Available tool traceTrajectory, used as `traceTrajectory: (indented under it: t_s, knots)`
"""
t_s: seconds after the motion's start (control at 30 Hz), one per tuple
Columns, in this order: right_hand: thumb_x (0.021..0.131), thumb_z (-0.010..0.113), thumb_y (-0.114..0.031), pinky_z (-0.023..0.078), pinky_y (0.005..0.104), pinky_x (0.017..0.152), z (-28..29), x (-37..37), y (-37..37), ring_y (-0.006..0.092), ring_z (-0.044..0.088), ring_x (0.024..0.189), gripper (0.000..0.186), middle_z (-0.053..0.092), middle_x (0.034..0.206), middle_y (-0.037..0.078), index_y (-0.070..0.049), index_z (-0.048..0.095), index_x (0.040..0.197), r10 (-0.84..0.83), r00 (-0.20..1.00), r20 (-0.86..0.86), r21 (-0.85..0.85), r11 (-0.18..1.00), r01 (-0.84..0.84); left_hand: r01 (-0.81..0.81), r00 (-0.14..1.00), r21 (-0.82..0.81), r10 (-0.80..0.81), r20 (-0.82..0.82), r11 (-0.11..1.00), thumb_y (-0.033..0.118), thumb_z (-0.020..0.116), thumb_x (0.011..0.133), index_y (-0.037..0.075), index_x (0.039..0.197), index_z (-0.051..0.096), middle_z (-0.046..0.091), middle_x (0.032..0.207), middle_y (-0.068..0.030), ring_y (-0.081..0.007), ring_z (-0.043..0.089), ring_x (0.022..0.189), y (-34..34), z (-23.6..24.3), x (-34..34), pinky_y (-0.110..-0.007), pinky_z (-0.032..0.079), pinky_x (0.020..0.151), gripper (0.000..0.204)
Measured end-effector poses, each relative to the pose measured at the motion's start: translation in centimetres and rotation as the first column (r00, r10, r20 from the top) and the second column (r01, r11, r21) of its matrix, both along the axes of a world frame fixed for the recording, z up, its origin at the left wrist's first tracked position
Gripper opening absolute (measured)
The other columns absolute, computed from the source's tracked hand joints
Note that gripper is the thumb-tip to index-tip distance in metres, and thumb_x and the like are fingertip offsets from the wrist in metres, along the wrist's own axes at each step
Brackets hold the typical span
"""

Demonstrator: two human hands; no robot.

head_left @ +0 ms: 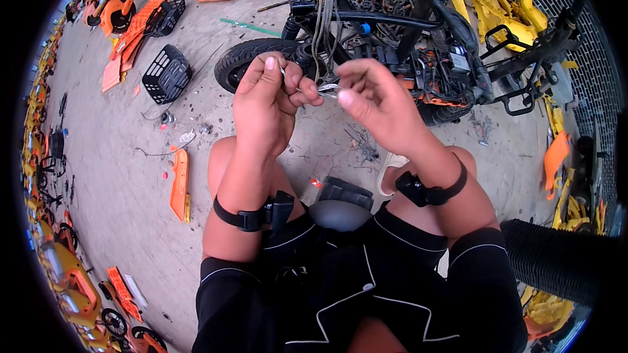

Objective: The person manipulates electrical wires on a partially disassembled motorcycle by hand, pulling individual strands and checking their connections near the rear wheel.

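Observation:
A thin, silvery wire-like strand (328, 89) stretches between my two hands, in front of the stripped scooter frame (392, 23). My left hand (269, 101) is closed in a pinch on one part of the strand, its thumb pointing up. The fingers of my right hand (379, 101) curl around the other end, thumb and forefinger close together at the strand; they are slightly blurred. Just beyond the hands, a bundle of grey cables (322, 23) hangs down from the top of the frame. The strand's exact kind is too small to make out.
The scooter's black tyre (252, 59) and exposed electrical parts (441, 68) are close ahead. A black basket (167, 73) and an orange panel (178, 186) lie on the floor to the left. Yellow panels (490, 0) are heaped at the far right.

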State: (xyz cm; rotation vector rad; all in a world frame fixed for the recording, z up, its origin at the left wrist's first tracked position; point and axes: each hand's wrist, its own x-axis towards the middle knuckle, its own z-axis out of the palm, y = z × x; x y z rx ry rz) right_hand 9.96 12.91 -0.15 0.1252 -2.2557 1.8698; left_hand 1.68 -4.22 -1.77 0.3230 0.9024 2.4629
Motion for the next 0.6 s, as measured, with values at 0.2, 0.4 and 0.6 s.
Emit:
traceTrajectory:
  t_s: [0.2,0.4,0.6]
  knots:
    - [0.071,0.074,-0.009,0.051,0.0334,0.068,1.4,0.0,1.6,0.0237,0.061,0.085,0.039,0.061,0.103,0.007,-0.005,0.063,0.108,0.284,0.787,-0.548,0.762,0.557,0.33,0.079,0.982,-0.001,-0.077,0.174,0.997,0.018,0.038,0.101,0.004,0.094,0.048,0.052,0.081,-0.0052,-0.0195,0.063,0.072,0.0,0.2,-0.3,-0.036,0.058,0.068,0.02]
    - [0.067,0.064,-0.011,0.051,0.0339,0.07,0.5,-0.2,1.3,0.0224,0.061,0.088,0.032,0.063,0.1,0.004,-0.009,0.067,0.099,0.282,0.674,-0.683,0.701,0.511,0.497,0.186,0.933,0.069,-0.198,0.301,0.98,0.018,0.037,0.102,0.003,0.093,0.049,0.055,0.084,-0.0063,-0.0195,0.064,0.078,-0.2,-0.8,-0.8,-0.031,0.059,0.069,0.021]
    - [0.081,0.065,-0.008,0.051,0.0312,0.069,0.2,-0.5,0.3,0.0223,0.062,0.083,0.013,0.065,0.093,0.007,-0.004,0.066,0.093,0.05,0.859,-0.51,0.478,0.846,0.235,0.115,0.952,0.097,-0.137,0.275,0.989,0.018,0.036,0.102,0.002,0.095,0.05,0.057,0.088,-0.0087,-0.0227,0.066,0.083,-0.4,-0.1,0.1,-0.028,0.057,0.062,0.022]
